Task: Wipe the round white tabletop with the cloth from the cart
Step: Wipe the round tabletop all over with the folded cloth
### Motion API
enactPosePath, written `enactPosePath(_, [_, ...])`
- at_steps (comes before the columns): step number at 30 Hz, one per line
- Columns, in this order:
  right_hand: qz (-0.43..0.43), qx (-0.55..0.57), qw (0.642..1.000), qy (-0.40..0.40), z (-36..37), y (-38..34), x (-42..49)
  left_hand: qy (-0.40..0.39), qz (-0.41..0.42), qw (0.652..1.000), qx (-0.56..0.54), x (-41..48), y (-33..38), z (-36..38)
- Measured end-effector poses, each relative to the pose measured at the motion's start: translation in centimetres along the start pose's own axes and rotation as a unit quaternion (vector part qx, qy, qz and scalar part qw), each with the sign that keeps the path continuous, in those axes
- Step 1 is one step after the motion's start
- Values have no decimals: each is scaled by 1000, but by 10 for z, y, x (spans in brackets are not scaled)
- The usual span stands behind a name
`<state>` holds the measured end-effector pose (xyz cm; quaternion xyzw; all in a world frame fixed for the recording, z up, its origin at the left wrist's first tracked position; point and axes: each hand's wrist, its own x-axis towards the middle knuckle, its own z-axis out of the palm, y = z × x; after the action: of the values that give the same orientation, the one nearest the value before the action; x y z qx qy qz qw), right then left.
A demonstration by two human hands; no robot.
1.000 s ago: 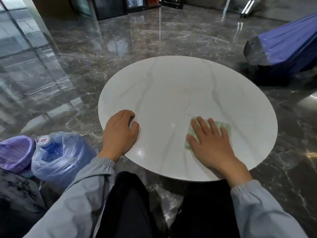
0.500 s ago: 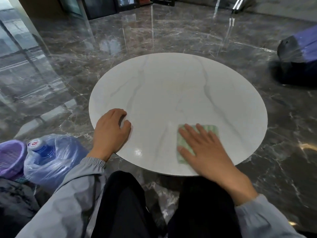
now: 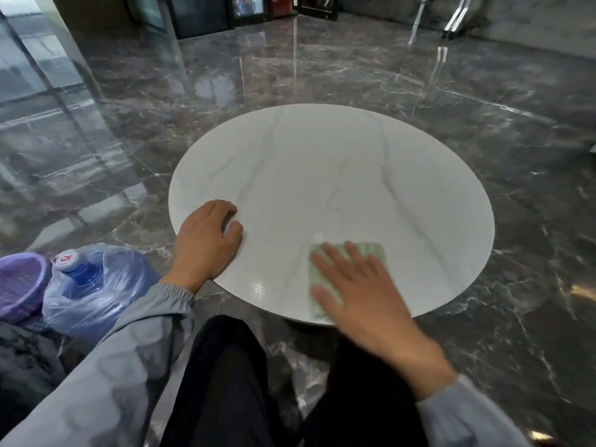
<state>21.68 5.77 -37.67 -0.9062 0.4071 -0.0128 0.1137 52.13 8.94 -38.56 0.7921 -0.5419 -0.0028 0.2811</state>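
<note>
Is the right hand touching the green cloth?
Touching. The head view shows the right hand lying flat on the green cloth, fingers straight, pressing it onto the round white tabletop.

The far half and right side of the worktop [image 3: 322,169] are left open for a pass. The near-left rim is occupied by the left hand [image 3: 206,243], the near edge by the right hand [image 3: 361,295] laid flat on the cloth [image 3: 372,251]. Floor room at the near left is blocked by a bagged water bottle [image 3: 93,285] and a purple basket [image 3: 19,282].
</note>
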Motion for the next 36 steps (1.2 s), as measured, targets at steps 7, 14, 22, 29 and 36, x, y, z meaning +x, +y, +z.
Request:
enactPosePath(7, [205, -3, 979, -15, -22, 82, 2, 1, -9, 1000, 20, 0, 4, 5])
enactPosePath(14, [-62, 11, 998, -14, 17, -62, -7, -13, -8, 1000, 27, 0, 3, 1])
enactPosePath(22, [164, -16, 986, -12, -28, 117, 4, -9, 0, 999, 39, 0, 0, 4])
enactPosePath(29, [92, -5, 996, -18, -12, 34, 45, -8, -6, 999, 33, 0, 5, 3])
enactPosePath(36, [-96, 29, 995, -29, 3, -37, 49, -4, -13, 1000, 15, -2, 4, -3])
